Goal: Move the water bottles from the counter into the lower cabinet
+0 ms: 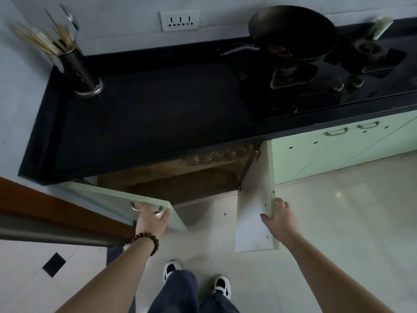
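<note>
L hand (150,215) has fingers hooked on the handle (147,208) of the left door (117,197); R hand (278,216) grips the edge of the right door (255,213), both doors swung open. Bottles (216,155) look already inside the cabinet (180,184) on a shelf, counter (146,123) w/ none left, so prob just shutting the doors remains

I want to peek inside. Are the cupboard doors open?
Open. Both doors swing outward, one hand on each.
</note>
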The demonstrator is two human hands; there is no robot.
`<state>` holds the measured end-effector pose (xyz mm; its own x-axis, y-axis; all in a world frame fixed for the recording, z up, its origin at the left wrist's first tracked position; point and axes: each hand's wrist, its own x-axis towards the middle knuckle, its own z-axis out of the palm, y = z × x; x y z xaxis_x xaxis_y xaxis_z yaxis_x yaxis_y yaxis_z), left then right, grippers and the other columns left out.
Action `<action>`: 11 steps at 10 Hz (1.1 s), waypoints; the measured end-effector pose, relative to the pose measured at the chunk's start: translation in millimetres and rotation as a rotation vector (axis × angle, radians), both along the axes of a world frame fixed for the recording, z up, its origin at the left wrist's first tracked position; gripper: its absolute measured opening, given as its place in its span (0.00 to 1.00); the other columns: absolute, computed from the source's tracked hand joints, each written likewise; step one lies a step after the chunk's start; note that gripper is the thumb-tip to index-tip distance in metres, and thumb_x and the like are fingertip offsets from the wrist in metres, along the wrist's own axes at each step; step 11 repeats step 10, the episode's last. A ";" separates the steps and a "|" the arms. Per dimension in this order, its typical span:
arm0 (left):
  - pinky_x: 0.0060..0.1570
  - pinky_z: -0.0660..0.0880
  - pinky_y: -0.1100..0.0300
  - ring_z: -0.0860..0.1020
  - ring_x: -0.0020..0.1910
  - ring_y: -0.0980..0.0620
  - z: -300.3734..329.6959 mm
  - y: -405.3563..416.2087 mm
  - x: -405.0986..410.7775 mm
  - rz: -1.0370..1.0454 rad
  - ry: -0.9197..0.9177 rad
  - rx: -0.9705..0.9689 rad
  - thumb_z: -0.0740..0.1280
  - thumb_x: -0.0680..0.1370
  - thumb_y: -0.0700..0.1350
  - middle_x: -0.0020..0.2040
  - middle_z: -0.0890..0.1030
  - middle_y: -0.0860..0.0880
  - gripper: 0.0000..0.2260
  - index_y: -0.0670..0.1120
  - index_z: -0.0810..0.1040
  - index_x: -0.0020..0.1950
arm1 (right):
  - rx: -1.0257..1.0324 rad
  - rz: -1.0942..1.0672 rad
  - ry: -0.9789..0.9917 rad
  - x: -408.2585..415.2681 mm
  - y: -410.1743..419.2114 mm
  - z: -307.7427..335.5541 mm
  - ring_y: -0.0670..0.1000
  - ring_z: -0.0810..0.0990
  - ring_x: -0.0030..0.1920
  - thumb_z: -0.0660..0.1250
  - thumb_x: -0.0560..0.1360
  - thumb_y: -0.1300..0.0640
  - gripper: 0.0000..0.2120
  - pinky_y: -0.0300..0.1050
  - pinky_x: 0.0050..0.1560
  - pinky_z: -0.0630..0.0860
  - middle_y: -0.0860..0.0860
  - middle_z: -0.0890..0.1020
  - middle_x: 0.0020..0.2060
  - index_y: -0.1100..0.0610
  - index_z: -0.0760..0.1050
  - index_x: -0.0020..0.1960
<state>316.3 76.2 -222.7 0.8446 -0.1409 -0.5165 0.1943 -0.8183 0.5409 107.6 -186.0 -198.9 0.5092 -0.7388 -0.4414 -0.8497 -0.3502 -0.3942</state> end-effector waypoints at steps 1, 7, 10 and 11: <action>0.58 0.77 0.44 0.74 0.64 0.37 -1.1 2.4 12.5 -0.060 0.021 -0.014 0.68 0.77 0.49 0.73 0.66 0.38 0.41 0.44 0.43 0.78 | 0.141 -0.049 -0.114 30.2 23.1 3.0 0.57 0.76 0.58 0.70 0.73 0.53 0.28 0.45 0.49 0.74 0.56 0.73 0.61 0.59 0.65 0.68; 0.76 0.44 0.47 0.37 0.77 0.51 -26.4 -18.2 105.6 -0.178 0.123 -0.281 0.66 0.77 0.40 0.77 0.32 0.54 0.45 0.52 0.33 0.77 | 0.468 -0.041 -0.318 212.0 63.8 -29.5 0.53 0.51 0.77 0.70 0.74 0.52 0.50 0.54 0.73 0.60 0.46 0.43 0.78 0.47 0.31 0.75; 0.76 0.50 0.48 0.40 0.78 0.48 -20.4 -22.1 99.2 -0.234 0.050 -0.128 0.65 0.78 0.41 0.79 0.38 0.52 0.41 0.51 0.38 0.78 | 0.379 0.030 -0.156 223.2 45.7 -17.9 0.57 0.64 0.72 0.63 0.78 0.51 0.42 0.45 0.51 0.71 0.46 0.49 0.77 0.45 0.34 0.76; 0.76 0.50 0.48 0.40 0.78 0.48 -20.4 -22.1 99.2 -0.234 0.050 -0.128 0.65 0.78 0.41 0.79 0.38 0.52 0.41 0.51 0.38 0.78 | 0.379 0.030 -0.156 223.2 45.7 -17.9 0.57 0.64 0.72 0.63 0.78 0.51 0.42 0.45 0.51 0.71 0.46 0.49 0.77 0.45 0.34 0.76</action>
